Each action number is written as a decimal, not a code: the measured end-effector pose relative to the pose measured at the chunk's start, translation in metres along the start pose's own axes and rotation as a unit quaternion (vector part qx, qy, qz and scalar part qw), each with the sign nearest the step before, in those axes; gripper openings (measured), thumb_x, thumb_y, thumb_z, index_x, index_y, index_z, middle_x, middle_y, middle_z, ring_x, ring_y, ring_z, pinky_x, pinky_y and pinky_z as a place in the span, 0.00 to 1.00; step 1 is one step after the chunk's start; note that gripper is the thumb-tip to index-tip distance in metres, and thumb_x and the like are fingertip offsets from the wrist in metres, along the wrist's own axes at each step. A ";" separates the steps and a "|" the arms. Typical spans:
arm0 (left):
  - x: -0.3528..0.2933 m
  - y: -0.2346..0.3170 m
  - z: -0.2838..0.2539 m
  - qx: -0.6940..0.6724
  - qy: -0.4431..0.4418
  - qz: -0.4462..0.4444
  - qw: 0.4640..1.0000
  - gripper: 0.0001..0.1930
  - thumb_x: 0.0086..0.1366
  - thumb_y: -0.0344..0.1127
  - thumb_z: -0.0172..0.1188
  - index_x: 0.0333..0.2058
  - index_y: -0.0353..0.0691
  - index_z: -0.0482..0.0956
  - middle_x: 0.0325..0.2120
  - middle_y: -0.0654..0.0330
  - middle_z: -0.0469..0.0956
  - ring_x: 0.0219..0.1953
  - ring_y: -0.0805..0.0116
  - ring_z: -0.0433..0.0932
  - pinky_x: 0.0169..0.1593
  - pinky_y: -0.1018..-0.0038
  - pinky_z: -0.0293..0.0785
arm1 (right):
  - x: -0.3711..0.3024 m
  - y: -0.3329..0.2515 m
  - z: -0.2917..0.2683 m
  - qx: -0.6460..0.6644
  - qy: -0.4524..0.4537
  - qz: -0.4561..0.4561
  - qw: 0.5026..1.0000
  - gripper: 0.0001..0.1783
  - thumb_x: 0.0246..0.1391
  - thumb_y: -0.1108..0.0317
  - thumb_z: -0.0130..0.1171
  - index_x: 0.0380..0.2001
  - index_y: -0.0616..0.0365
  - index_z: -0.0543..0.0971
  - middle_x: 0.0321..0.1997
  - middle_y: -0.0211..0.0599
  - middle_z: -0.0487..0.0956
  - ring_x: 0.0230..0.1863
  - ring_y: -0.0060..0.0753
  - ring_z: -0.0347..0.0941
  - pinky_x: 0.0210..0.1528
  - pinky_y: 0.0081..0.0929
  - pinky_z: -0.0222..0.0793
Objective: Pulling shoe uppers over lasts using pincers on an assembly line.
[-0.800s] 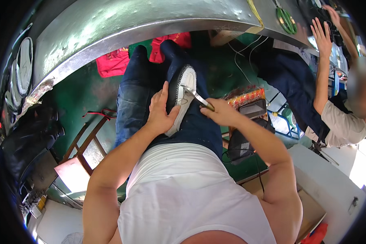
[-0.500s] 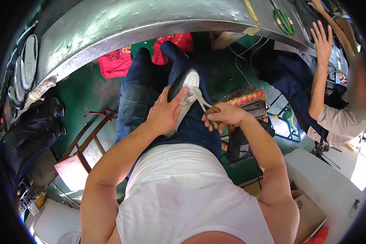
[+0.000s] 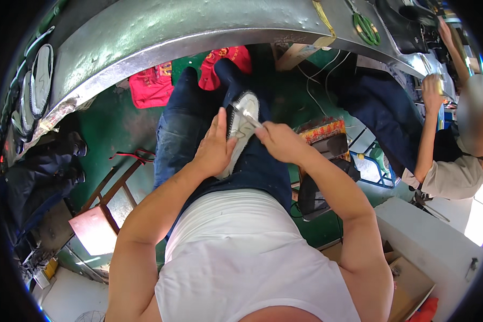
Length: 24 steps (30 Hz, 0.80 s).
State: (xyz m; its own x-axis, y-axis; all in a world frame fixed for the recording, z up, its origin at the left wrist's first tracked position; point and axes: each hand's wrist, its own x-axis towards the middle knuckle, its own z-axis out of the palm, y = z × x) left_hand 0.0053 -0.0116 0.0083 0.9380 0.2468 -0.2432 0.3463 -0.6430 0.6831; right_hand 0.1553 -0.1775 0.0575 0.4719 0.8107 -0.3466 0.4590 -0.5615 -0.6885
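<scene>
Across my lap lies a shoe (image 3: 247, 100), its pale underside turned up and a dark, ridged edge running along its left side. My left hand (image 3: 211, 148) clasps the shoe's left side, fingers stretched along it and thumb over the underside. In the grip of my right hand (image 3: 282, 143) is a pair of metal pliers (image 3: 247, 115). Their head reaches across the front part of the shoe to its left edge; the handles are mostly hidden in my fist.
A metal workbench (image 3: 198, 24) curves across the far side, with green-handled scissors (image 3: 366, 28) on it. More soles (image 3: 41, 80) stand at left. Red bags (image 3: 151, 86) lie beneath the bench. A stool (image 3: 97, 222) stands left; a co-worker (image 3: 448, 166) sits right.
My right hand has moved up and left, bringing the pliers from the shoe's right side across to its left edge. My left fingers have straightened. The co-worker's raised hand has lowered.
</scene>
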 end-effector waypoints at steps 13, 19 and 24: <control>-0.025 -0.044 -0.017 -0.349 -0.148 -0.033 0.925 0.50 0.65 0.42 0.61 0.71 0.38 0.32 0.73 0.46 0.35 0.75 0.57 0.34 0.73 0.68 0.40 | -0.039 -0.008 0.015 -0.102 -0.074 0.031 0.991 0.26 0.67 0.49 0.44 0.36 0.67 0.75 0.35 0.60 0.79 0.41 0.63 0.76 0.45 0.52 0.70; -0.038 -0.047 -0.014 -0.410 -0.195 -0.089 0.886 0.50 0.65 0.45 0.60 0.73 0.51 0.32 0.73 0.48 0.30 0.75 0.59 0.31 0.72 0.70 0.39 | -0.036 -0.009 0.011 -0.075 -0.078 0.051 0.993 0.26 0.65 0.49 0.48 0.36 0.66 0.76 0.34 0.60 0.80 0.40 0.63 0.76 0.45 0.51 0.70; -0.042 -0.016 -0.028 -0.237 -0.165 -0.073 0.955 0.52 0.62 0.43 0.62 0.72 0.43 0.31 0.73 0.45 0.34 0.75 0.55 0.37 0.72 0.70 0.41 | -0.048 -0.021 -0.012 -0.011 -0.173 0.089 0.981 0.23 0.61 0.51 0.54 0.34 0.66 0.77 0.33 0.60 0.80 0.41 0.62 0.76 0.45 0.48 0.70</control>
State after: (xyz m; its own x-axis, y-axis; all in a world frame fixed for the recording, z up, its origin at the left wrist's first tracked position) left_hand -0.0399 0.0083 0.0267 0.8599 0.0162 -0.5102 0.5028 -0.1994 0.8411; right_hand 0.1321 -0.2063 0.0963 0.2630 0.7054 -0.6582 0.4103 -0.6992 -0.5854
